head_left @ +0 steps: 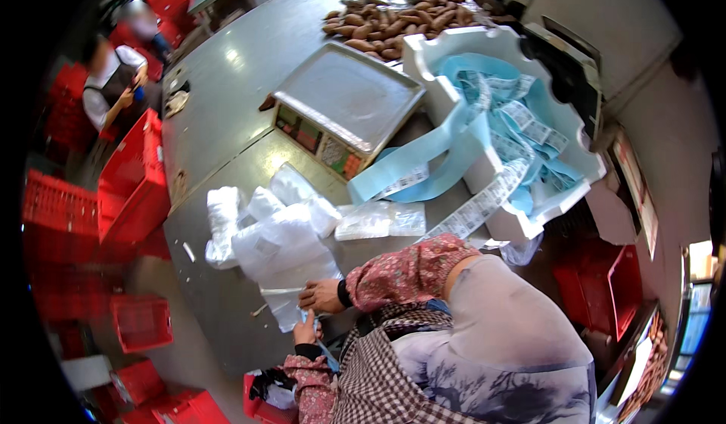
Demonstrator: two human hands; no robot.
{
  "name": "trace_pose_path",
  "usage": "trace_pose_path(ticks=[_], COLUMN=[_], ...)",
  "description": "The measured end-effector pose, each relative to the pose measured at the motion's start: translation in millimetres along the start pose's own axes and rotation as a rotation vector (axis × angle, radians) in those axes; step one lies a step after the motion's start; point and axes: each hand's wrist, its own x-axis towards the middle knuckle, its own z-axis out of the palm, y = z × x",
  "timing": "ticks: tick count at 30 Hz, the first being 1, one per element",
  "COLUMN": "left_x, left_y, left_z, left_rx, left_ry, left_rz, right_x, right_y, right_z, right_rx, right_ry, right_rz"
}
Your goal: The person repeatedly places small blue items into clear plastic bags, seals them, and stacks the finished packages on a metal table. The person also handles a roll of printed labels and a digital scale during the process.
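Observation:
My right hand (pixel 321 297), in a floral sleeve with a black cuff, lies on the near part of a stack of clear plastic bags (pixel 283 248); whether its fingers pinch anything is unclear. Just below it, my left hand (pixel 307 331) is closed on a light blue label strip (pixel 329 357), which hangs down beside the checked apron. More folded plastic bags (pixel 380 221) lie behind. A long label strip with a blue backing (pixel 482 203) spills out of a white foam box (pixel 544 222). The small labels bear printing.
A scale with a metal tray (pixel 349 98) stands on the metal table (pixel 227 140). Sweet potatoes (pixel 391 24) are heaped at the far end. Red crates (pixel 133 180) stand left of the table, another red crate (pixel 595 288) at right. Two people (pixel 116 83) sit at upper left.

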Motion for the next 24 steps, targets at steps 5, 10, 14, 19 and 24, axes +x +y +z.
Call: trace_pose_path(ticks=[5, 10, 14, 19, 24], left_x=[-6.8, -20.4, -31.3, -64.7, -99.1], left_y=[-15.9, -11.6, -10.8, 0.2, -12.9], left_z=[11.8, 14.1, 12.4, 13.4, -7.1], left_rx=[-0.220, -0.164, 0.102, 0.067, -0.012], left_ry=[-0.013, -0.048, 0.042, -0.417, -0.276], left_rz=[-0.009, 0.026, 0.080, 0.151, 0.445], right_x=[-0.5, 3.6, 11.0, 10.3, 7.8], right_y=[8.3, 1.6, 0.2, 4.7, 9.2], right_z=[-1.2, -26.7, -39.9, -39.6, -36.1], right_rx=[0.005, -0.048, 0.004, -0.049, -0.039], right_ry=[-0.088, -0.125, -0.359, -0.290, -0.094], right_rz=[-0.034, -0.023, -0.003, -0.060, -0.043])
